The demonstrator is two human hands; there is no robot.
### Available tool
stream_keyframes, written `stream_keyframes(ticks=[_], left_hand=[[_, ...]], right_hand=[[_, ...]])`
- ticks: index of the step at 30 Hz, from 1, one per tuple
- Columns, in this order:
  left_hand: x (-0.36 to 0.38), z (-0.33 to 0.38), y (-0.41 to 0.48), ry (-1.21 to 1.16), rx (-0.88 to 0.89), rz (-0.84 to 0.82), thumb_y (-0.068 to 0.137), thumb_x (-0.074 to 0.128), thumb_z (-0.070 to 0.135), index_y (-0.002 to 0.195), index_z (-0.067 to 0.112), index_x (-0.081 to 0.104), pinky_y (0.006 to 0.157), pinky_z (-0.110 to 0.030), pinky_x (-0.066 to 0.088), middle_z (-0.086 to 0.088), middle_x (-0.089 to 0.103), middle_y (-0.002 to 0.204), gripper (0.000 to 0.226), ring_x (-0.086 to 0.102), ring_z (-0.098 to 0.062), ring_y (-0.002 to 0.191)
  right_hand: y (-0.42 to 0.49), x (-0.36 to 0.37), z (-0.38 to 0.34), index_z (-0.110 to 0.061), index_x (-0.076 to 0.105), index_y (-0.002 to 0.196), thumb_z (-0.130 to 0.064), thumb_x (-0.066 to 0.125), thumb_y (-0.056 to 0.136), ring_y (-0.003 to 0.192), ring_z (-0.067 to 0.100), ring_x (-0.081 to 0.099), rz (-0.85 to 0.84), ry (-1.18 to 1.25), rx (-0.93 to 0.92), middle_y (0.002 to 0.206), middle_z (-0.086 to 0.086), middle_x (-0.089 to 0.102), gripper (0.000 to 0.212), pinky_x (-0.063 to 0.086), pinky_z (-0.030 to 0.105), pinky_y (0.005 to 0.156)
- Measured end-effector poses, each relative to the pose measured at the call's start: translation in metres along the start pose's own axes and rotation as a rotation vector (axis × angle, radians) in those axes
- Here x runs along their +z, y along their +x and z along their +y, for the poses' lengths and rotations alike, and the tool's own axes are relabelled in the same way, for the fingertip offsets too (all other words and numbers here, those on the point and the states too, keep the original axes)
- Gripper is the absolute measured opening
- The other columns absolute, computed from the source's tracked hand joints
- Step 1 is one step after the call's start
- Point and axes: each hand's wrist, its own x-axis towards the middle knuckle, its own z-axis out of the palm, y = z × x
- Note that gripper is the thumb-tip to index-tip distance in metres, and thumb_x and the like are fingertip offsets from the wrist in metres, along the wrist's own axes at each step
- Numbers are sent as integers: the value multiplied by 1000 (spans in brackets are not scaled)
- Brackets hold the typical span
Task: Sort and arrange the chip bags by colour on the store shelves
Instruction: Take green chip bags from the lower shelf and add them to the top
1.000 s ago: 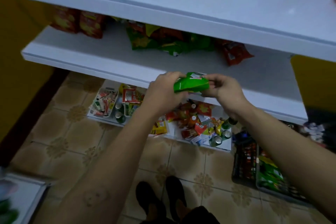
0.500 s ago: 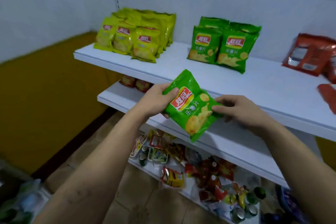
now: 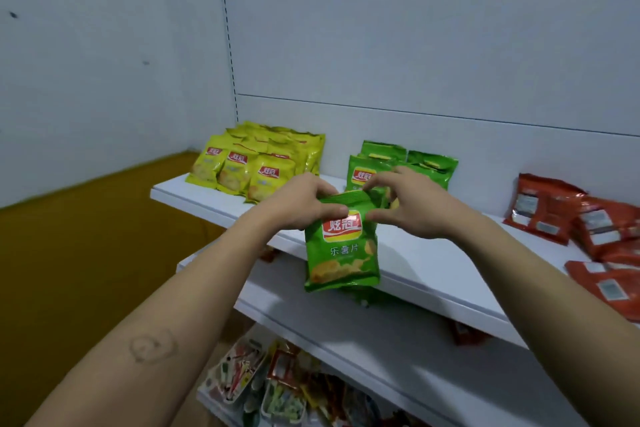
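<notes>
the left hand (image 3: 304,201) and right hand (image 3: 412,208) each pinch the top edge of a green bag (image 3: 341,246) with curled fingers, so it hangs straight with its front showing. the bag is in the air over the front of the shelf (image 3: 433,263), just in front of the green pile (image 3: 431,165), likely so it can join its own colour. yellow bags (image 3: 256,163) sit to the left and red bags (image 3: 571,218) to the right, each colour apart.
</notes>
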Motion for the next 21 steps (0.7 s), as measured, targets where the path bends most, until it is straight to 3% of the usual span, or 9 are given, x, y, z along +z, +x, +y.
stream_keyframes(ticks=[3, 6, 9, 13, 21], left_hand=[[-7, 1, 18, 36, 23, -4, 84, 72, 36, 90, 17, 75, 42, -12, 37, 4, 69, 70, 20, 54, 3, 49], [-17, -2, 40, 111, 68, 79, 77, 77, 40, 81, 26, 72, 53, -19, 44, 4, 69, 77, 16, 59, -4, 65], [-30, -11, 63, 98, 125, 158, 75, 79, 36, 75, 31, 69, 62, -23, 47, 8, 66, 75, 11, 59, -7, 71], [-47, -34, 104, 64, 174, 192, 77, 79, 32, 77, 29, 70, 65, -16, 45, 9, 67, 78, 9, 59, -4, 73], [-102, -95, 227, 32, 280, 259, 80, 75, 31, 113, 24, 62, 84, -32, 52, 5, 65, 104, 36, 63, -15, 96]], right_hand=[[18, -3, -3, -31, 60, 122, -44, 66, 85, 104, 16, 54, 45, -54, -39, 112, -5, 57, 39, 44, 31, 85], [42, -5, -7, -26, 67, 107, -37, 64, 88, 99, 22, 60, 105, -136, -36, 105, -1, 68, 22, 49, 33, 80], [69, -5, -6, -25, 64, 107, -41, 65, 87, 97, 23, 59, 45, -151, -22, 104, 0, 67, 26, 49, 34, 79], [116, -5, -3, -26, 65, 111, -40, 65, 87, 101, 24, 58, 90, -222, -5, 108, 1, 67, 28, 43, 30, 76], [252, -19, 24, -22, 68, 105, -34, 68, 86, 94, 22, 55, 170, -290, 166, 103, 1, 67, 22, 50, 35, 79]])
